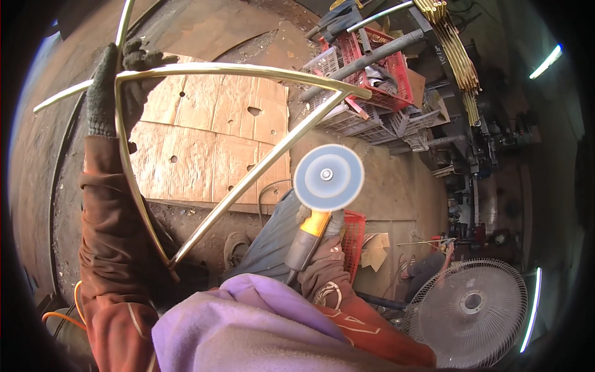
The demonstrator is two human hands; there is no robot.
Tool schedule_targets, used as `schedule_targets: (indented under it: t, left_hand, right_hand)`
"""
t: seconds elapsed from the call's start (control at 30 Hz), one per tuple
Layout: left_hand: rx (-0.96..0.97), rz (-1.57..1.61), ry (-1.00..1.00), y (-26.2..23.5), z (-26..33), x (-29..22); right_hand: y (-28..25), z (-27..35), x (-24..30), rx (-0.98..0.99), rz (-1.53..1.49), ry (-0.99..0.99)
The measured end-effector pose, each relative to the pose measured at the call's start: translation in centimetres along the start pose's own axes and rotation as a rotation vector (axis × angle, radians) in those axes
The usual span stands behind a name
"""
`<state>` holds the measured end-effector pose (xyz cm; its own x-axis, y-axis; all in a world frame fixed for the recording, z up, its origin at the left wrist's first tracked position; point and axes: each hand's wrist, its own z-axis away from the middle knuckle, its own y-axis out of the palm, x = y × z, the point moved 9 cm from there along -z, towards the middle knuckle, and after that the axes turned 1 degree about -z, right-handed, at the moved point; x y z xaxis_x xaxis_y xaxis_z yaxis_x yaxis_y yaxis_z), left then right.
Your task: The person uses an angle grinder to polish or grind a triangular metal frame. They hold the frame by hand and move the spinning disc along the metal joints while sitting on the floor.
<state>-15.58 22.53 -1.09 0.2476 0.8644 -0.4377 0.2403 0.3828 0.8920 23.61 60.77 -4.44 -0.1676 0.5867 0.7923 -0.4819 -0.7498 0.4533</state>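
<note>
My left hand (104, 93), in a dark grey knit glove, is closed round a brass-coloured tube frame (217, 68) near the joint where its bars cross. Curved and straight tubes make up this frame in a rough triangle, its lowest corner by my left forearm. In my gloved right hand (335, 224) is an angle grinder (315, 224) with a yellow and grey body, partly hidden by the disc. Its round, bluish-grey disc (328, 189) faces up, to the right of the frame's slanting bar and apart from it. Smooth rings show on the disc.
Flattened cardboard (192, 146) with holes lies under the frame. Red crates (400, 80) and a metal rack bearing brass tubes (449, 40) stand at the far right. Near right is a fan (471, 302). Behind my right hand is another red crate (353, 239). Another person's leg (424, 270) shows beyond.
</note>
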Motion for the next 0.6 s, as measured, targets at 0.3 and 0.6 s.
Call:
schedule_targets:
  t: [0.3, 0.6]
  left_hand:
    - [-0.043, -0.029, 0.125, 2.8, 0.7, 0.0]
    - [0.244, 0.041, 0.065, 2.8, -0.3, 0.8]
  right_hand:
    - [0.3, -0.3, 0.5, -0.003, 0.025, -0.003]
    - [0.4, 0.0, 0.7, -0.012, 0.042, -0.011]
